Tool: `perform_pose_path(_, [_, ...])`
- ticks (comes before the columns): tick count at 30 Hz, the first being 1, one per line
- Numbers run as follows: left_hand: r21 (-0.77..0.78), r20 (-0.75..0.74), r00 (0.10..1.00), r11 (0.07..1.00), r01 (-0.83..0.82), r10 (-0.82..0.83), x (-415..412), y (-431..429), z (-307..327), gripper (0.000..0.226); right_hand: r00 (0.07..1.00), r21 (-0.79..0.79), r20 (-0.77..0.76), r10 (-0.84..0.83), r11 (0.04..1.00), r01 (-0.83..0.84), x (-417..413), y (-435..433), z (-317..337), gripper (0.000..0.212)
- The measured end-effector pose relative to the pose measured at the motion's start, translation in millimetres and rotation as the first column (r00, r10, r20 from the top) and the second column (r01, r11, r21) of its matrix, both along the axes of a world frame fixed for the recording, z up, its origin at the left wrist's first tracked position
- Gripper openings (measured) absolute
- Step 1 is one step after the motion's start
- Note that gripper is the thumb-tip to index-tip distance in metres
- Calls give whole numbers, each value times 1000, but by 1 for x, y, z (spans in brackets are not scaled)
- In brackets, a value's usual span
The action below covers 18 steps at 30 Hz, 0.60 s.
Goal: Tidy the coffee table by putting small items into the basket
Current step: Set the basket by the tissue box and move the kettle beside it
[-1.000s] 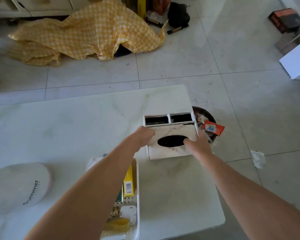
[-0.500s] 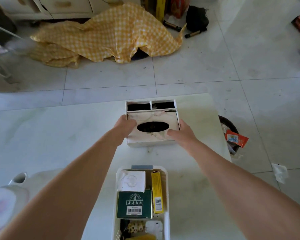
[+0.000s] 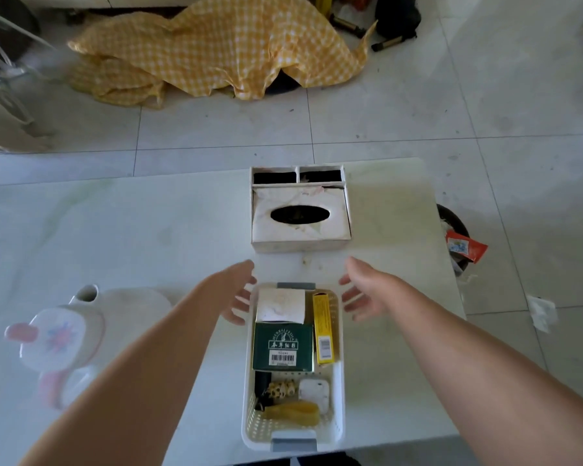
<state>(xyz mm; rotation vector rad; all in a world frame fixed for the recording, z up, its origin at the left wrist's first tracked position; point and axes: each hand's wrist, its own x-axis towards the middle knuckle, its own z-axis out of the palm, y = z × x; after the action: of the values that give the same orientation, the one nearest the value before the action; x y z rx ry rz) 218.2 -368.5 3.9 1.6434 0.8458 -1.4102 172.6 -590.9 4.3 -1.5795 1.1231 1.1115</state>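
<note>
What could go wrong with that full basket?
1. The basket sits right at the near edge of the table; a pull toward the person could tip it off.
2. It looks packed, with the green box and yellow box lying on top; a tilted lift might spill them.

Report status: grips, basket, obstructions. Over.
Left grip, right grip open, flanking basket. It's loaded with small items. Tissue box beyond; nothing blocking.

Filled basket (image 3: 338,415) on the bench (image 3: 148,230)
White perforated basket, grey handles, lies lengthwise at the bench's near edge, holding a green box (image 3: 282,346), slim yellow box (image 3: 322,327), white packet (image 3: 281,306) and smaller bits.
</note>
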Motion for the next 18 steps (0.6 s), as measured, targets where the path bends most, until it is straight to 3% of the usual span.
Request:
perform_pose_path(3, [-10, 0, 1000, 1000, 30, -30, -26, 1, -1, 26, 998, 107, -70, 0, 994, 8, -24, 8, 3, 54])
perform_pose_path(8, [14, 131, 988, 997, 75, -76, -41, -1, -4, 24, 993, 118, 3, 117, 986, -117, -40, 7, 6, 32])
perform_pose_path(13, [-45, 224, 969, 992, 117, -104, -52, -26, -3, 22, 967, -103, 32, 254, 963, -250, -60, -18, 2, 31])
perform_pose_path(18, [-151, 311, 950, 987, 49, 1, -52, -66, -9, 5, 965, -355, 148, 217, 922, -153, -68, -56, 12, 17])
